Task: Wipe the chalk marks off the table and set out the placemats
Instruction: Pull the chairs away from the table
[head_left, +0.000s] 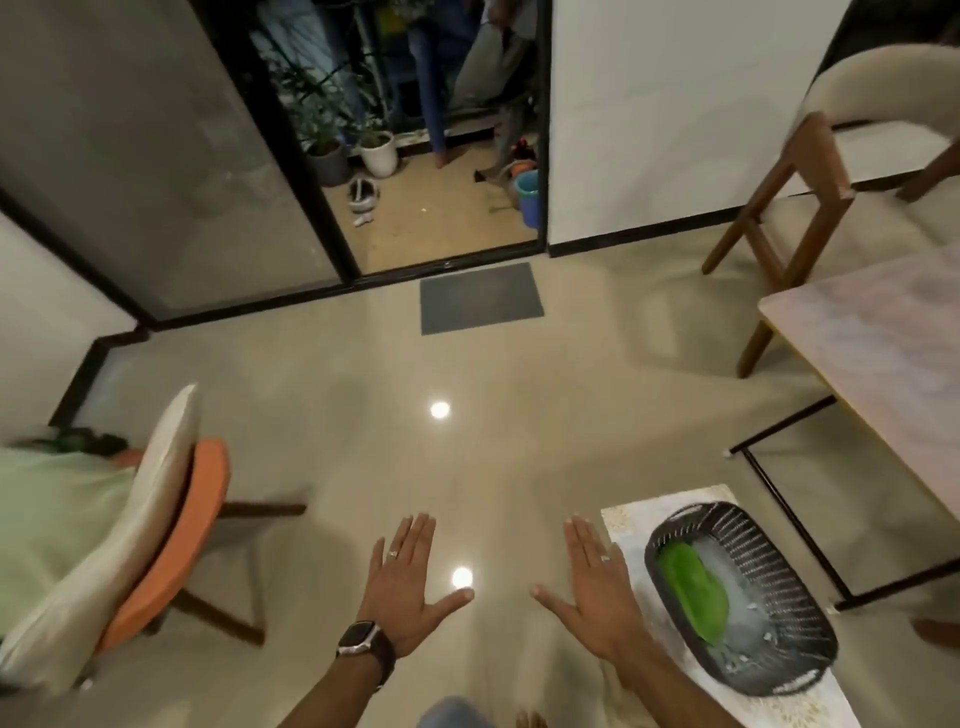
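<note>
Evidently nothing is begun: left hand and right hand hover flat, fingers spread and empty, so next comes reaching into the basket for the green cloth.

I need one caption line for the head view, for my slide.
Both hands, left and right, spread open above the floor beside a black basket holding a green cloth.

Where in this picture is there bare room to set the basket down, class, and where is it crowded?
Free: the table corner in view, bordered by the far chair, and the floor between the doormat and both open hands. Crowded: the light slab at right, mostly filled by the basket holding a green cloth.
</note>
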